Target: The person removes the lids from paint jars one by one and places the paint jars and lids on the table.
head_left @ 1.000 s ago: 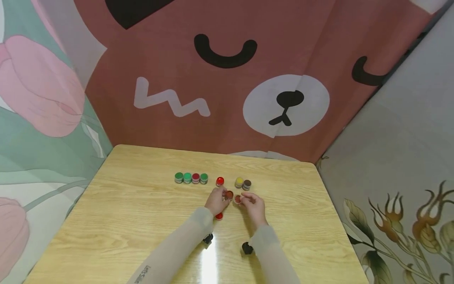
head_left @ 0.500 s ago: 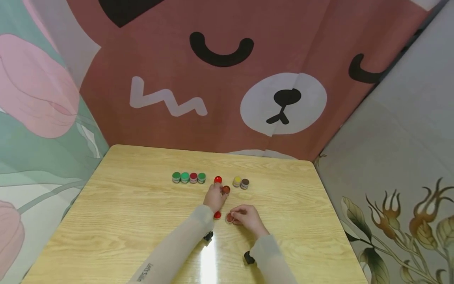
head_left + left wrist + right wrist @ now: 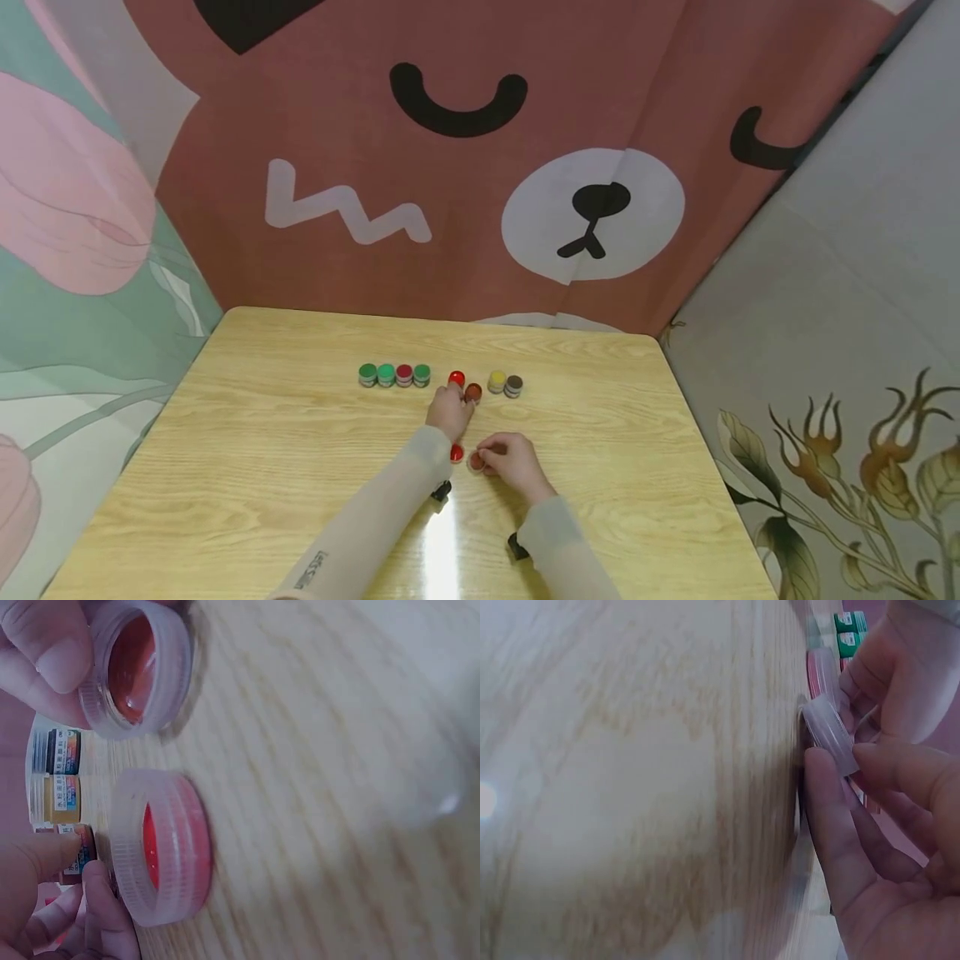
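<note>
My left hand [image 3: 448, 412] reaches to the back of the table and grips a small orange-brown paint jar [image 3: 473, 392]. That jar is right beside an open-looking red paint jar [image 3: 457, 379]; a label shows on the gripped jar [image 3: 78, 851] in the left wrist view. Nearer to me, my right hand [image 3: 516, 463] pinches a clear plastic lid [image 3: 139, 671], stained reddish brown inside, between thumb and finger. The lid is tilted with its edge close to or on the tabletop. Just left of it lies a second lid, red inside [image 3: 169, 847].
To the left stands a row of green and dark red paint jars [image 3: 394, 375]. A yellow jar [image 3: 497, 382] and a dark brown jar [image 3: 513, 386] stand together to the right. Patterned cloth hangs behind the wooden table [image 3: 285, 433] and at its sides.
My left hand has carried the orange-brown jar back to the red jar's side. My right hand has brought the clear lid toward me and left, beside the red lid.
</note>
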Demonstrator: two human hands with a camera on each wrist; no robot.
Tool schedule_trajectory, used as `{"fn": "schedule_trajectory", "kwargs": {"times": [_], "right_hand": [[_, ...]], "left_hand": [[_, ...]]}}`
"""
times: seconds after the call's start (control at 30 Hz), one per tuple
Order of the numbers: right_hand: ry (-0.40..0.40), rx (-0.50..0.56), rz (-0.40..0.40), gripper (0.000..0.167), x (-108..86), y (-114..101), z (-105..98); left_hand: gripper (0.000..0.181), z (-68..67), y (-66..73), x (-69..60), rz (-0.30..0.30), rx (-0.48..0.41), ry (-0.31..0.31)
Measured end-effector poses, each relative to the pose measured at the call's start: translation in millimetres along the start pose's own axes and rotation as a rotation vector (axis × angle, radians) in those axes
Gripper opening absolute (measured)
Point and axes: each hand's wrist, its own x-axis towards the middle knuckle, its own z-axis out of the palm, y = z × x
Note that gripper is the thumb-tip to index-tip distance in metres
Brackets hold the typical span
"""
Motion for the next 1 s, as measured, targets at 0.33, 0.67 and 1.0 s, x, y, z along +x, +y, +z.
{"fn": "schedule_trajectory", "kwargs": {"times": [0.33, 0.67, 1.0], "right_hand": [[0.048, -0.054, -0.035, 0.009, 0.2, -1, 6], [0.063, -0.063, -0.036, 0.008, 0.5, -1, 8], [0.068, -0.069, -0.030, 0.006, 0.8, -2, 8]], "left_hand": [[0.027, 0.5, 1.7, 9.1, -0.048, 0.038, -0.002], [0.043, -2.5, 5.1, 10.4, -0.096, 0.067, -0.036], [0.045, 2.8, 0.2, 16.8, -0.120, 0.051, -0.031]]}}
